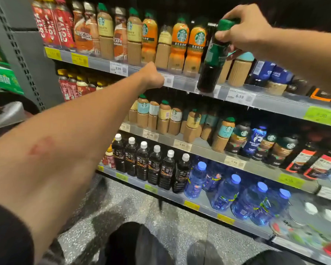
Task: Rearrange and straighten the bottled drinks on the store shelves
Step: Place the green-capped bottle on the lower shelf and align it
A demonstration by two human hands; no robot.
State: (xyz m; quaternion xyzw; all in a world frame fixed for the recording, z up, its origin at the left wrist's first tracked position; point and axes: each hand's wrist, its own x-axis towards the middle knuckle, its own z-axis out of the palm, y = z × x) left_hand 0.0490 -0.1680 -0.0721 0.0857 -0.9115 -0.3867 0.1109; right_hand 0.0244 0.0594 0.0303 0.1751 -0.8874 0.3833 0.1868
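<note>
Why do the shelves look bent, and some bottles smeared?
Head view: the wide-angle lens bows the shelf edge; the dark bottle held by the right hand is motion-blurred, the lower right corner is smeared, and the top right falls into darkness.

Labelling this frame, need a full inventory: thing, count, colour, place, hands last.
dark bottle: one, dark with green cap, held tilted at the top shelf edge
orange bottles: three, orange labels, top shelf centre
red bottles: about three, red, top shelf left
tan bottles: several, beige, top and middle shelves
black bottles: six in a row, white caps, lower shelf
blue water bottles: several, blue caps, lower shelf right
price tags: many, white, yellow and green, on shelf edges
left hand: fingers curled, at top shelf edge
right hand: grips the dark bottle's cap
</note>
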